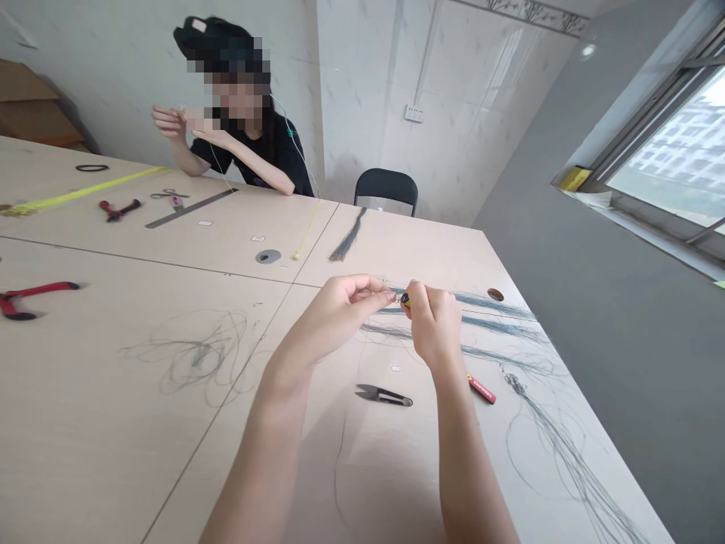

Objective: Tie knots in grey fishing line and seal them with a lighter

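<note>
My left hand [351, 302] is closed in a pinch, fingertips on the end of a thin thread with something tiny and silvery at it. Facing it, my right hand [433, 321] is wrapped round a small yellow-and-black object [405, 300], whose tip points at the left fingertips; most of it is hidden in the fist. Bundles of blue-grey thread [498, 326] lie on the table behind and beyond my hands. Thread snips [384, 395] rest between my forearms. Right of my right forearm lies a red stick-like object [481, 388] with white lettering.
Another bundle of thread [555, 438] with metal bits runs along the right edge. Loose tangled thread [198, 355] and red-handled pliers [34, 295] are left. Across the table [84, 468] a person [249, 143] sits, hands raised, near yellow strands [84, 193] and a ruler [192, 209].
</note>
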Tool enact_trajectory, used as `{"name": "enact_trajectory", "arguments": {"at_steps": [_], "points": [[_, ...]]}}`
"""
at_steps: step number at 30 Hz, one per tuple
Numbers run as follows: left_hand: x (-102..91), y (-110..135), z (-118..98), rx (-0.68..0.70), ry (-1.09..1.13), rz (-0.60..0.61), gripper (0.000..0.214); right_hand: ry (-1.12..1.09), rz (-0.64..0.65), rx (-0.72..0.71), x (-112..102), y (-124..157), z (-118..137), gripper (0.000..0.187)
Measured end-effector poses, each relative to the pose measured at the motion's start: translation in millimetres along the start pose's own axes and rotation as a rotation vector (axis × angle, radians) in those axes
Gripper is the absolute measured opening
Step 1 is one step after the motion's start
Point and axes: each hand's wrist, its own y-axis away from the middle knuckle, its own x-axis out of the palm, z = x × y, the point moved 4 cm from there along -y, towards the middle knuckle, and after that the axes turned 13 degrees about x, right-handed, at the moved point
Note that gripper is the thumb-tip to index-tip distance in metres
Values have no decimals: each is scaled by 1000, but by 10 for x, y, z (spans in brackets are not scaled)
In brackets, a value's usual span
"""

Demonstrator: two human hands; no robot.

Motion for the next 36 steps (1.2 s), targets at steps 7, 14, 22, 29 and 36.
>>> {"name": "enact_trajectory", "arguments": {"at_steps": [7,14,22,29,36], "points": [[1,-4,5,8,12,7,23,22,12,-2,-7,5,20,35],[-14,3,9,0,-25,-13,24,38,11,-21,-5,0,24,34],[-29,5,18,-28,-7,-28,23,-90,15,41,-14,-10,-6,48],[-8,10,27,99,94,-109,19,-588,271,113,35,-16,-40,47],[-4,-18,101,135,-38,-243,14,-670,486,293,102,70,-41,59]]}}
